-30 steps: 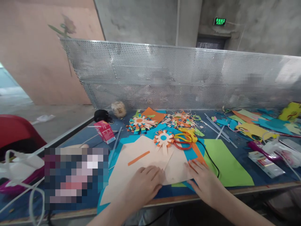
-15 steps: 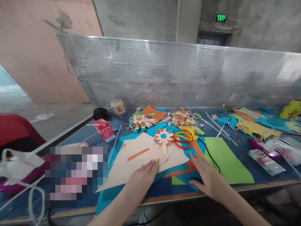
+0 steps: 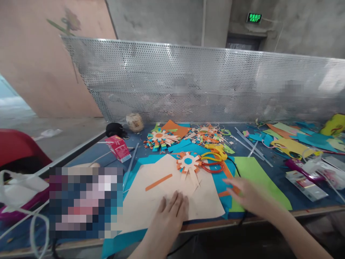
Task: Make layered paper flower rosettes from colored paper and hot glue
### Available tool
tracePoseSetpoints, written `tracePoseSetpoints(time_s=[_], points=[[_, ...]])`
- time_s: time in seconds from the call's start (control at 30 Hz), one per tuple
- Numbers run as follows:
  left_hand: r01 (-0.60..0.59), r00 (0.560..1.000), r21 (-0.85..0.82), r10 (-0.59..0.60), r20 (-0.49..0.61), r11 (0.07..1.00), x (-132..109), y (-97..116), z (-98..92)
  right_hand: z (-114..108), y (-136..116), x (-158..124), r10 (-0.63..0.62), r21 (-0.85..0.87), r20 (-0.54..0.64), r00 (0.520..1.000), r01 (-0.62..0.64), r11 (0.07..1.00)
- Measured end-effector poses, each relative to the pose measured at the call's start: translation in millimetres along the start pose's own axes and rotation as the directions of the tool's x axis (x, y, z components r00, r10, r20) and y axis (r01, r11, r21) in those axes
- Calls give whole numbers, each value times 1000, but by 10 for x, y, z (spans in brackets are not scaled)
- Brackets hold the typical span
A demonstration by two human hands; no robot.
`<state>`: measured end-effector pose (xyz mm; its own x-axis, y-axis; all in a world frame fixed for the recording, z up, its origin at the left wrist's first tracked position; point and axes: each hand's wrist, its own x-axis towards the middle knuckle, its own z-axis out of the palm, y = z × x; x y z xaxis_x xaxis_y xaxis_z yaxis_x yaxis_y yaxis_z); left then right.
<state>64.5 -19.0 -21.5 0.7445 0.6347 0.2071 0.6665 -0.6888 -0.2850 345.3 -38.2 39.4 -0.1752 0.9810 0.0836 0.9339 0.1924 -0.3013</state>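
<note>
the peach sheet (image 3: 151,201) has slid back toward the near edge, and the right hand (image 3: 250,196) has left the paper.
the left hand (image 3: 168,216) lies open, flat on the peach sheet at the front of the surface (image 3: 329,203); the right hand, blurred, is spread open and empty over the green sheet (image 3: 258,172). farther, an orange strip (image 3: 158,182) lies on the peach sheet, a paper flower (image 3: 188,162) at its far corner, scissors (image 3: 214,162) just beside.

A green lit sign (image 3: 254,17) is glowing above the doorway (image 3: 242,43) in the concrete wall (image 3: 302,28), reading "EXIT" under a row of characters too small to make out. Print on the red carton (image 3: 118,148) on the desk (image 3: 277,172) is staying illegible.
</note>
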Motion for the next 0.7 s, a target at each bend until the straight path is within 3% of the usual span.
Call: tracePoseSetpoints(time_s=[0.07,0.1,0.17,0.23,0.43,0.7], points=[[34,999,27,-34,-1,999,16,61,21,-161,79,317,-1,-75,-104,995,-7,997],[56,998,44,-56,-2,997,24,79,33,-209,124,484,49,-169,-133,990,-71,983],[78,997,61,-77,-9,995,32,81,70,-230,211,771,163,-292,-137,977,-197,936],[57,998,44,-55,-33,997,31,35,123,-168,282,945,185,-306,-113,976,-212,928],[41,999,3,-41,-18,999,85,-114,192,2,380,960,158,-292,-134,978,-191,937],[1,1000,72,0,-16,997,137,131,-34,-29,568,1011,123,-242,-189,974,-168,956]])
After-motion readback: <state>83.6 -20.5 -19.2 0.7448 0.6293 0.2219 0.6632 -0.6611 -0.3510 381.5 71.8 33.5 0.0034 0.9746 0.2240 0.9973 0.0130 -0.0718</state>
